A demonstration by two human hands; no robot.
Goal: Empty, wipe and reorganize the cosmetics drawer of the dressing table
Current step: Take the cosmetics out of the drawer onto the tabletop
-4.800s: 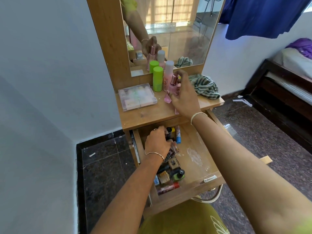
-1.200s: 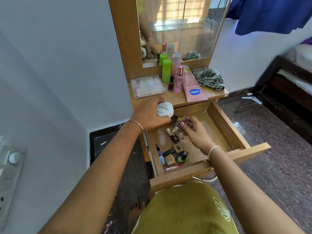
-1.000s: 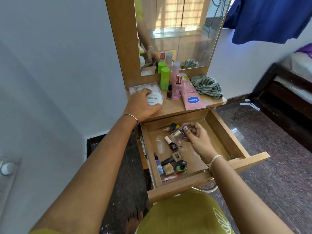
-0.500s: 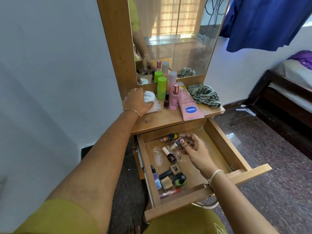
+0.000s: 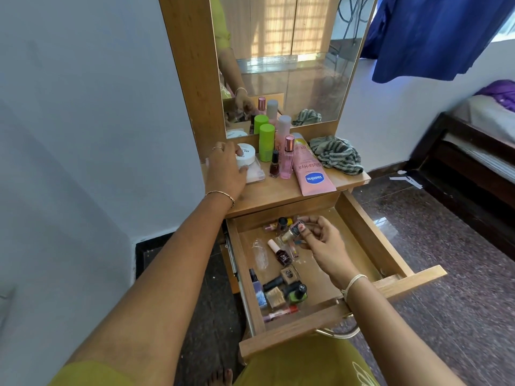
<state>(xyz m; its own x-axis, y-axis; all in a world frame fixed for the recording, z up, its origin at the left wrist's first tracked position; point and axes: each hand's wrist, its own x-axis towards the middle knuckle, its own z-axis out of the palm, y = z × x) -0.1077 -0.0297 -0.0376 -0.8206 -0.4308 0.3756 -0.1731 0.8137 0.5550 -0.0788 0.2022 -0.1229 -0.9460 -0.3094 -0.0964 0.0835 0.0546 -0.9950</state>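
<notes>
1. The drawer [image 5: 370, 240] of the dressing table stands pulled far out, so I place everything by it.
2. The right hand [image 5: 323, 243] is down inside the drawer, close to its back wall. Thumb and fingertips pinch a small gold polish bottle [image 5: 291, 232], which is tilted. The remaining fingers are loosely curled. I cannot tell whether the bottle is clear of the drawer floor.
3. The left hand [image 5: 225, 169] is above the drawer's back left corner, on the tabletop [image 5: 278, 196]. Fingers and thumb wrap round a white jar [image 5: 246, 157], which sits on a flat clear box [image 5: 255, 175].
4. In the drawer's left half, a dark red bottle [image 5: 280, 253] with a pale cap lies just in front of the gold one. A few small bottles [image 5: 281, 222] rest against the back wall.
5. Near the drawer's front left corner lies a huddle: a blue tube [image 5: 257, 291], a green bottle [image 5: 298, 293] with a black cap, and a red-tipped tube [image 5: 280, 313] nearest the front panel.
6. Above the drawer, on the tabletop, a green canister [image 5: 266, 142], a dark polish bottle [image 5: 274, 164] and a pink spray bottle [image 5: 287, 160] stand upright. A pink Vaseline tube [image 5: 310, 169] lies flat beside them.
7. Above the drawer's back right corner sits a crumpled striped cloth [image 5: 334, 154].
8. Behind the drawer, a mirror [image 5: 292, 65] rises from the tabletop.
</notes>
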